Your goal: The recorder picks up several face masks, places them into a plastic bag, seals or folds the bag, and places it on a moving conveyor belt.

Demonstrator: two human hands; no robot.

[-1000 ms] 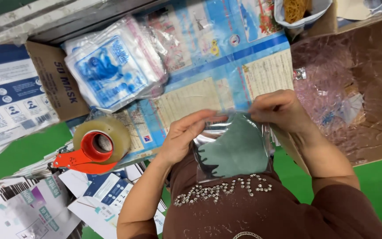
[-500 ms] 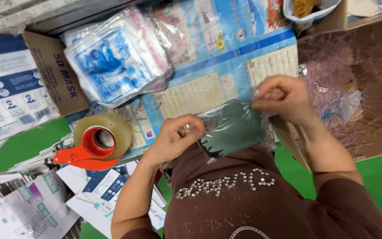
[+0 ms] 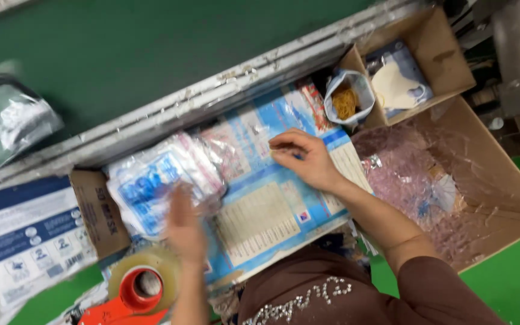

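1. Printed sheets (image 3: 266, 204), blue and white, lie in one stack on the surface in front of the person, between the two hands
2. Green belt (image 3: 151, 54) runs along the far side, with one bagged packet (image 3: 7, 120) on it
3. Two cardboard boxes: a large box (image 3: 513, 198) of clear pinkish bags at the right, and a small box (image 3: 446, 60) holding pale masks beyond it
4. One bundle of clear packets (image 3: 151, 180) lies left of the sheets
5. One red tape dispenser (image 3: 139, 289) is nearest the left hand (image 3: 185, 225), which is blurred; I cannot tell how its fingers are set
6. Right hand (image 3: 305, 159) rests its loosely bent fingers on the top sheet, gripping nothing
7. The step looks like picking off one sheet; lifting it would call for a pinch at its edge
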